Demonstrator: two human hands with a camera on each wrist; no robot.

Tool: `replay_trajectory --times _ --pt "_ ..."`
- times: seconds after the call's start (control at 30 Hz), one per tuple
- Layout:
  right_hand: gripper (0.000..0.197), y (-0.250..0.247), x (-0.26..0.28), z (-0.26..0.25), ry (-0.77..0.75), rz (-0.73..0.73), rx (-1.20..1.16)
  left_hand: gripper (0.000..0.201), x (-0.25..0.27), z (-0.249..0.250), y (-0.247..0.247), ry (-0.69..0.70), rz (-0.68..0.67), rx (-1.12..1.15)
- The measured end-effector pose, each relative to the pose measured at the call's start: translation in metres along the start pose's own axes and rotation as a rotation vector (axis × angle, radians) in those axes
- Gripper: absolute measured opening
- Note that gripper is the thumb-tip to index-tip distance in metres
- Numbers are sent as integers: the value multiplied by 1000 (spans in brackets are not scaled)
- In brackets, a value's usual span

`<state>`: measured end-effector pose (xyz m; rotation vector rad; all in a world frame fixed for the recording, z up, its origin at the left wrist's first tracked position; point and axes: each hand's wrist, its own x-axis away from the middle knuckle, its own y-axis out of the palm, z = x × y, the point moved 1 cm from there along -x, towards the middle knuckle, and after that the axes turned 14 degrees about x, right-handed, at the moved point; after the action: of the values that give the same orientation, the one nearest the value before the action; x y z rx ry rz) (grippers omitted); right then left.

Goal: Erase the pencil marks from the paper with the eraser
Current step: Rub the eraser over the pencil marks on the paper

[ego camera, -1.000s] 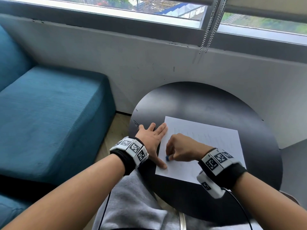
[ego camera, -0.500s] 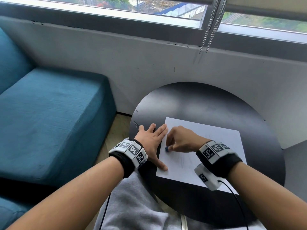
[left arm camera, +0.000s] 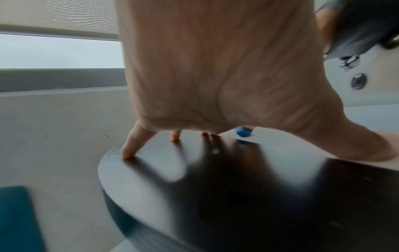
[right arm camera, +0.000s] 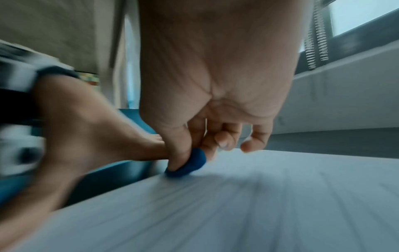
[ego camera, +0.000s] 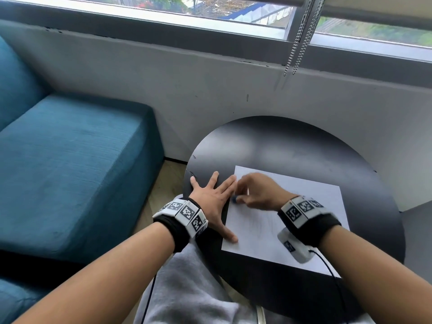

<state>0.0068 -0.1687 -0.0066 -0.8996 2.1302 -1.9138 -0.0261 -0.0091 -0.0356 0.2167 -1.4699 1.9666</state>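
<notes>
A white sheet of paper (ego camera: 306, 206) with faint pencil marks (ego camera: 261, 224) lies on a round black table (ego camera: 292, 146). My right hand (ego camera: 254, 195) pinches a small blue eraser (ego camera: 235, 200) between thumb and fingers and presses it on the paper near its left edge; the hand is blurred. The right wrist view shows the eraser (right arm camera: 190, 164) under the thumb tip on the paper (right arm camera: 259, 204). My left hand (ego camera: 214, 197) lies flat with spread fingers across the table and the paper's left edge, its thumb on the near corner. The eraser (left arm camera: 244, 133) shows beyond the left palm.
A teal sofa (ego camera: 70, 171) stands to the left of the table. A grey wall and window sill (ego camera: 210, 73) run behind it, with blind chains (ego camera: 299, 38) hanging above the table. My grey-clad lap (ego camera: 187, 288) sits under the table's near edge.
My right hand has slid the eraser away from me along the paper's left edge, from near the left thumb up beside the left fingers. The left hand has stayed pressed in place.
</notes>
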Motion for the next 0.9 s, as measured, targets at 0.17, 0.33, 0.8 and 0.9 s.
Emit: replay_trajectory --times 0.17,0.33,0.8,0.9 --pt "6 1 -5 6 33 27 -10 149 1 0 1 6 1 -11" --pt "6 3 11 -7 -137 -158 -59 147 -1 0 1 -10 -12 -22" --pt "10 0 -13 22 -71 -82 -207 148 -1 -2 1 -9 -23 -38" --pt "13 -1 -22 35 23 53 -248 147 0 -1 1 -7 -18 -38"
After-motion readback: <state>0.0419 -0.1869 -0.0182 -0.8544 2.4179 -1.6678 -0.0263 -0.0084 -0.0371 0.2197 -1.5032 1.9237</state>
